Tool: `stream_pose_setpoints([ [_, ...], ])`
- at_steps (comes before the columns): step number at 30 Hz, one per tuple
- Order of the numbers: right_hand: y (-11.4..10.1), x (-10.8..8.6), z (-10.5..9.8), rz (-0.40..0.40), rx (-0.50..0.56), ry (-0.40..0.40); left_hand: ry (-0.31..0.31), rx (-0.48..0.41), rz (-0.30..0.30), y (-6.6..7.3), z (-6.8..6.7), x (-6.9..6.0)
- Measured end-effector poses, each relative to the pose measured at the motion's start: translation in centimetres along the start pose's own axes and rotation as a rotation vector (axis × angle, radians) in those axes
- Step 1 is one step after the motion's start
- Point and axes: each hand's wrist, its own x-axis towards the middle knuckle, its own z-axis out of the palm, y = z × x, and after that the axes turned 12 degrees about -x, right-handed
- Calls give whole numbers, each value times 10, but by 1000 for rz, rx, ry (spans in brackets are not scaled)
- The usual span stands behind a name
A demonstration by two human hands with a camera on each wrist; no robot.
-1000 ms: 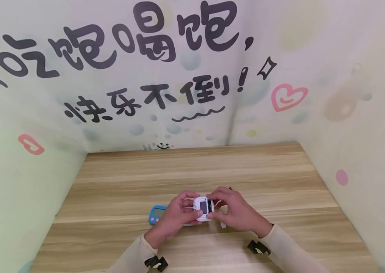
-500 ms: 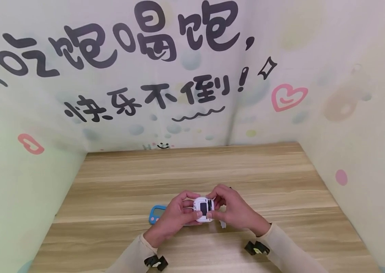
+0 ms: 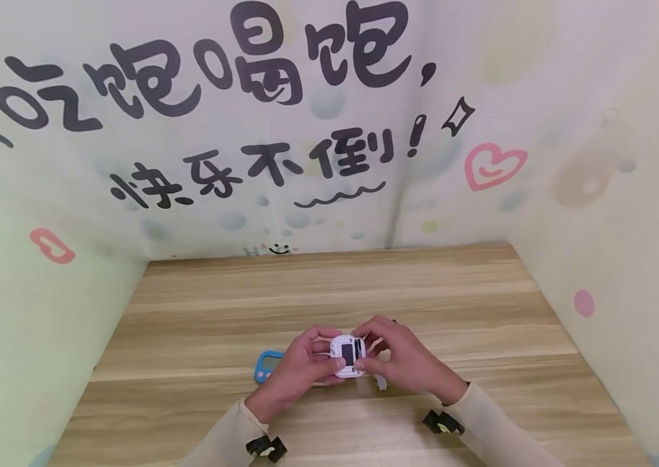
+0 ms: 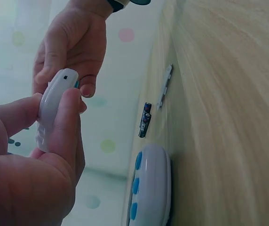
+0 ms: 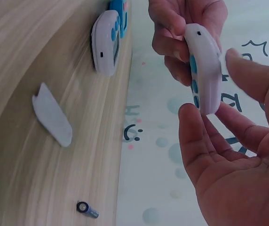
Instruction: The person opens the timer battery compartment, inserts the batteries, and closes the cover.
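Tabletop [image 3: 452, 279] below, device [image 3: 348, 355] in left hand [image 3: 296, 371]

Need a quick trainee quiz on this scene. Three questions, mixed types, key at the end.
1. Multiple choice. What colour are the buttons on the held white device?
a) pink
b) blue
c) black

2. True or false. On the table, the loose battery touches the loose white piece.

3. Fill in the blank. In the head view, the blue device is partly covered by the person's ____.

Key
1. b: the right wrist view shows them blue.
2. False: both wrist views show a gap between the two.
3. Left hand.
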Motion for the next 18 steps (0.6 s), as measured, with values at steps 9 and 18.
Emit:
stream_pose_setpoints([
  [9, 22, -7, -1, 16, -15, 13, 67, 55, 3, 2, -6, -2],
  [18, 43, -17, 4, 124, -70, -132, 72, 33, -3, 0, -12, -3],
])
